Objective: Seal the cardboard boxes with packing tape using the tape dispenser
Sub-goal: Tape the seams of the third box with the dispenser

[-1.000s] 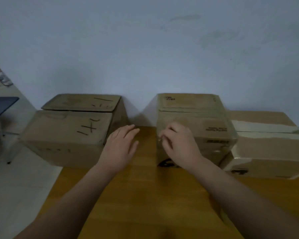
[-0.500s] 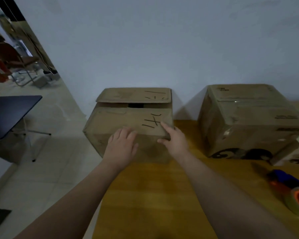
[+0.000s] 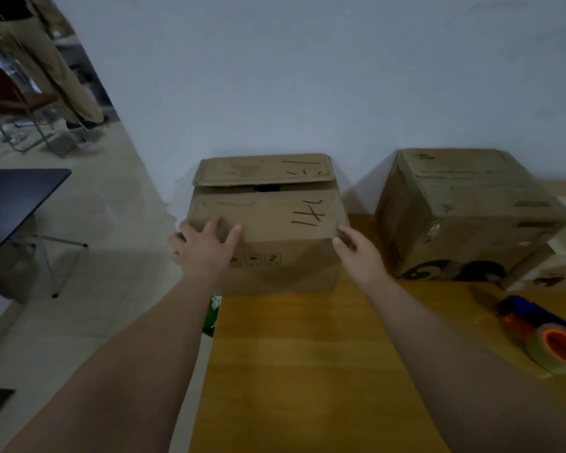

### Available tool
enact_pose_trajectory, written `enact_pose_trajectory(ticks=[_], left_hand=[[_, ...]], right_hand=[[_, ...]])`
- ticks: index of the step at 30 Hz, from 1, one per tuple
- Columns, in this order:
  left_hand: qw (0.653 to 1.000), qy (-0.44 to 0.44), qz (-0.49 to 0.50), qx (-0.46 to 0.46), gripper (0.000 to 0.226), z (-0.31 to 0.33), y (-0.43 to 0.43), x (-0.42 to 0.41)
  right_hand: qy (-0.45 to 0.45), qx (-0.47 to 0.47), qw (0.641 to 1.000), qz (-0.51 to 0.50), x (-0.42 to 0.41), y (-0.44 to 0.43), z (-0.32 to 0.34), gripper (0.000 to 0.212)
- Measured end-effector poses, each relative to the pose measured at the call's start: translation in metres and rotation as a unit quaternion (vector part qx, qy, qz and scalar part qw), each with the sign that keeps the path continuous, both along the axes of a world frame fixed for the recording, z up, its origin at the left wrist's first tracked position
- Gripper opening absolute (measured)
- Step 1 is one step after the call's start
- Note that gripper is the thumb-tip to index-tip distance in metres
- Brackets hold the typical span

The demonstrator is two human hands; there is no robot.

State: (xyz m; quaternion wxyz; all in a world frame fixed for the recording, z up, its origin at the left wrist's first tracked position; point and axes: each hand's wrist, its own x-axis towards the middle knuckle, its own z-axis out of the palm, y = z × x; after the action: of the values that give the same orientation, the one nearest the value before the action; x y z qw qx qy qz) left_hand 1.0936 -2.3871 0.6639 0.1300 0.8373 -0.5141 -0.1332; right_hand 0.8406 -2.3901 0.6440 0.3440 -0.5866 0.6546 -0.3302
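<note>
A brown cardboard box w/ black marker strokes on its top (image 3: 268,220) is seen at the far L corner of a yellow-brown wooden table (image 3: 307,354), set back near a pale blue-grey wall (image 3: 307,76), its L part overhanging the table edge. The box is flanked by two bare hands. The left hand (image 3: 203,246) is laid over the near L top corner, fingers spread and fairly straight on the near flap. The right hand (image 3: 360,253) is held at the near R corner, thumb and forefinger touching the cardbd; its other fingers are hidden behind the hand, so its grip cannot be told. The far flap is lifted a little, and a dark gap is shown btwn the two flaps. A second brown cardboard box w/ black print low on its front (image 3: 464,217) is stood to the R, apart from the first, and a third, lower box (image 3: 556,273) is cut off by the R edge. A blue-and-orange tape dispenser loaded w/ a clear tape roll (image 3: 549,338) is left lying on the table near the R forearm, touched by neither hand. In the bkgd at L, a dark-topped table (image 3: 17,197) and a person's legs in khaki trousers (image 3: 46,60) are seen on a pale tiled floor (image 3: 95,305).
</note>
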Motion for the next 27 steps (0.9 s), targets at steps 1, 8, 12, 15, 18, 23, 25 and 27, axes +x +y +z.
enact_pose_trajectory(ticks=[1, 8, 12, 15, 18, 23, 25, 27], left_hand=[[1.000, 0.006, 0.008, -0.009, 0.062, 0.000, 0.005, -0.002], [0.995, 0.019, 0.020, -0.091, 0.050, -0.019, 0.098, -0.058], [0.992, 0.040, 0.035, -0.115, 0.047, -0.028, 0.161, -0.094], [0.993, 0.039, 0.023, -0.111, 0.048, -0.025, 0.193, -0.115], [0.995, 0.008, -0.017, -0.094, 0.050, -0.021, 0.214, -0.132], [0.987, -0.050, -0.133, -0.074, 0.048, -0.017, 0.226, -0.174], [0.981, -0.053, -0.172, -0.071, 0.047, -0.014, 0.223, -0.195], [0.975, -0.054, -0.203, -0.069, 0.045, -0.013, 0.218, -0.210]], right_hand=[[-0.025, 0.005, 1.000, -0.012, 0.000, 0.005, 0.001, 0.044], [-0.001, -0.010, 0.995, -0.096, -0.038, 0.082, -0.005, 0.029], [0.045, -0.012, 0.993, -0.106, -0.076, 0.130, -0.010, 0.030], [0.040, 0.003, 0.990, -0.137, -0.096, 0.158, -0.013, 0.031], [0.008, -0.003, 0.976, -0.218, -0.116, 0.179, -0.016, 0.044], [-0.061, 0.021, 0.955, -0.290, -0.143, 0.205, -0.019, 0.072], [-0.038, 0.010, 0.950, -0.311, -0.146, 0.211, -0.019, 0.070], [-0.024, -0.015, 0.943, -0.332, -0.147, 0.211, -0.017, 0.068]])
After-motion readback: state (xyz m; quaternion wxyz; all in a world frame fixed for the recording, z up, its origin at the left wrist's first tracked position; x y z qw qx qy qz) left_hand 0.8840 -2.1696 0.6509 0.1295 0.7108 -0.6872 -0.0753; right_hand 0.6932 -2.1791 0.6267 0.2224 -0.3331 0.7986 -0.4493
